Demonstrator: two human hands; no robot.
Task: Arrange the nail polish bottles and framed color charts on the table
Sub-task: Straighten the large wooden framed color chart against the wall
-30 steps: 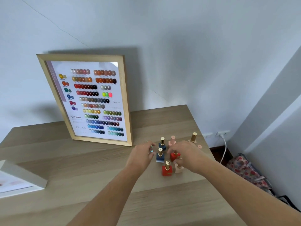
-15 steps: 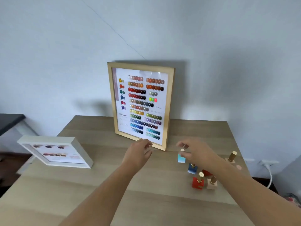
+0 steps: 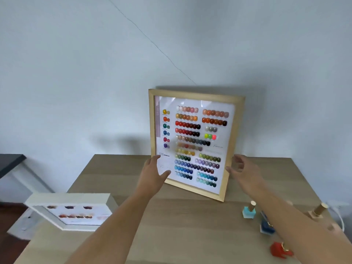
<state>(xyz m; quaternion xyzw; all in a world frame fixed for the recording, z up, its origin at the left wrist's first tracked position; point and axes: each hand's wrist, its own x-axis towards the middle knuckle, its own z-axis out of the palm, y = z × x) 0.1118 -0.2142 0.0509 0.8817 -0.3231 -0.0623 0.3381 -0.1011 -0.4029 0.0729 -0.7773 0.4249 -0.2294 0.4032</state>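
A large wood-framed color chart leans upright against the wall at the back of the table. My left hand is open at the frame's lower left edge. My right hand is open just beside the frame's right edge; I cannot tell if either touches it. A light blue bottle, a dark blue bottle and a red bottle stand at the right, partly hidden by my right forearm. A gold-capped pale bottle stands near the right edge.
A smaller white-framed color chart rests at the table's left front edge. A dark piece of furniture is off to the left. A white cable hangs beyond the right edge.
Both hands left the bottle cluster and rose to either side of the large wooden frame. A light blue bottle now stands apart from the others. My view swung left, revealing the white frame.
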